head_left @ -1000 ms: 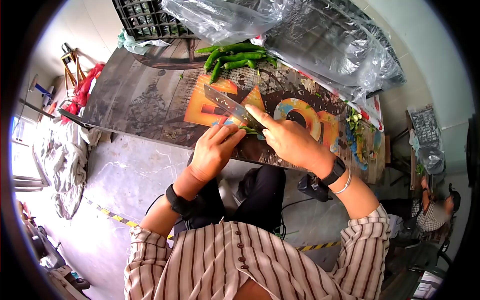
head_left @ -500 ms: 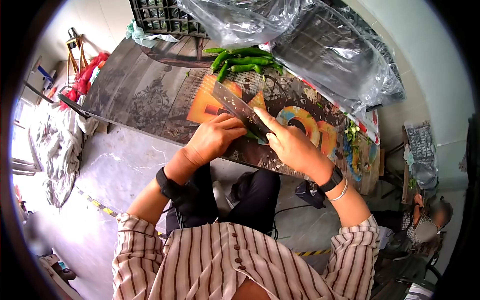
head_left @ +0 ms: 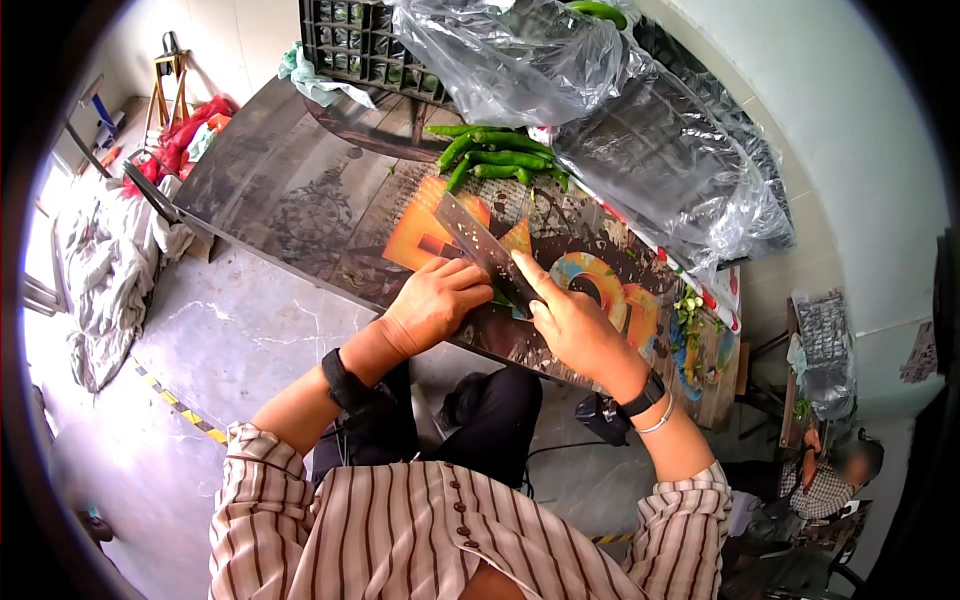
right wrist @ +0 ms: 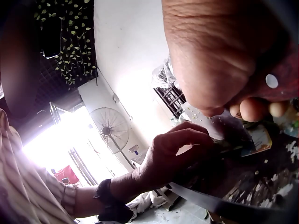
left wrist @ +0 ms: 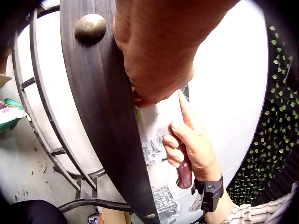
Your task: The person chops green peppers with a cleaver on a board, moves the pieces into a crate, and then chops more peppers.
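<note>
My right hand (head_left: 578, 325) grips a broad kitchen knife (head_left: 474, 236), its forefinger laid along the back of the blade. The dark red handle (left wrist: 185, 173) shows in the left wrist view, with fingers curled round it. Small pale bits cling to the blade. Just left of the knife, my left hand (head_left: 432, 303) holds a green chili pepper (head_left: 499, 298) down near the table's front edge, fingertips close beside the blade. Most of that pepper is hidden by the hand and knife. Beyond the blade tip lies a pile of whole green chili peppers (head_left: 510, 160).
The table (head_left: 290, 200) has a printed, worn top. Cut green and pale trimmings (head_left: 688, 308) lie at its right end. Along the back stand a black crate (head_left: 375, 45) and clear plastic sheeting (head_left: 670, 150). Another person (head_left: 825, 485) sits at the far right.
The head view has shifted, so the table appears lower. Both hands stay together at the front edge, the left still on the chili pepper and the right still holding the knife.
</note>
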